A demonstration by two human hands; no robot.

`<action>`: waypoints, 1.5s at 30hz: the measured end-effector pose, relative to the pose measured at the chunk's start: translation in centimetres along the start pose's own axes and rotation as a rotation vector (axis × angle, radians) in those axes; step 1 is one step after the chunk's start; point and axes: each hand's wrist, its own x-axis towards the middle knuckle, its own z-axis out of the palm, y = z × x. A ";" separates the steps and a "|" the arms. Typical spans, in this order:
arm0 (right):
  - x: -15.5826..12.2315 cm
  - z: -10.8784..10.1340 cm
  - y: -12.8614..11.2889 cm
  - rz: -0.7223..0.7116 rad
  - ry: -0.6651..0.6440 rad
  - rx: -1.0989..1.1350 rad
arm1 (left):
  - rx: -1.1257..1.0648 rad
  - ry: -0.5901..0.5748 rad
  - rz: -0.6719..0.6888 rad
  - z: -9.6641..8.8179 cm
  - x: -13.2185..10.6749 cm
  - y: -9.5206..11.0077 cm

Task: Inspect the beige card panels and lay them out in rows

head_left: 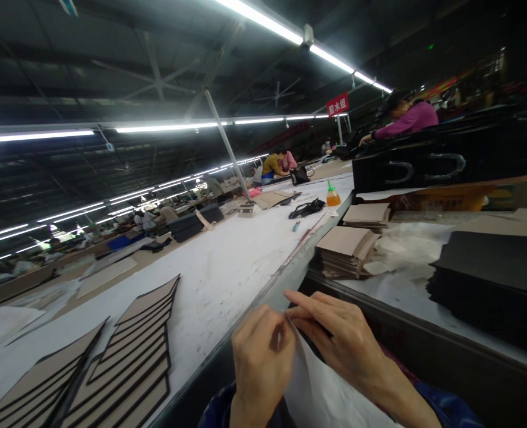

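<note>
Two hands pinch a white paper sheet [319, 386] at its top corner.

Left hand [261, 368] and right hand [346, 345] are closed on it, fingertips gripping. Its long axis runs down toward the lower right. Farther off, a stack of tan card panels [346, 252] sits to the right.

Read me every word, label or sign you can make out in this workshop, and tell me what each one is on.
"胶水组": white characters on the red hanging sign.
Red banner in the distance: too blurred to read.
Red banner at upper right: too blurred to read.
Squeeze bottle with orange contents: any marking is too small to read.
</note>
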 end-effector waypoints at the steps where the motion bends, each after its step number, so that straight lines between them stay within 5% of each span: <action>1: 0.0 0.0 0.0 0.007 0.000 0.027 | -0.006 0.011 -0.005 0.0 0.0 0.1; 14: 0.0 -0.1 -0.7 0.620 -0.071 0.795 | -0.278 0.283 -0.272 0.5 -1.0 0.2; 21: 0.7 0.3 -0.3 0.755 0.057 1.240 | -0.507 0.395 -0.541 0.6 -1.2 0.2; 25: 0.7 0.2 -0.3 0.754 0.054 1.308 | -0.410 0.379 -0.501 0.4 -1.1 1.0; 31: 0.5 0.4 -0.3 0.691 0.057 1.176 | -0.274 0.305 -0.297 -0.1 -0.8 1.5; 40: -0.1 -0.5 -0.3 0.343 -0.034 0.428 | -0.035 0.132 -0.070 -1.0 -0.1 0.8; 45: 0.1 -0.7 0.0 0.152 -0.045 0.240 | 0.021 0.054 0.004 -0.8 0.0 0.4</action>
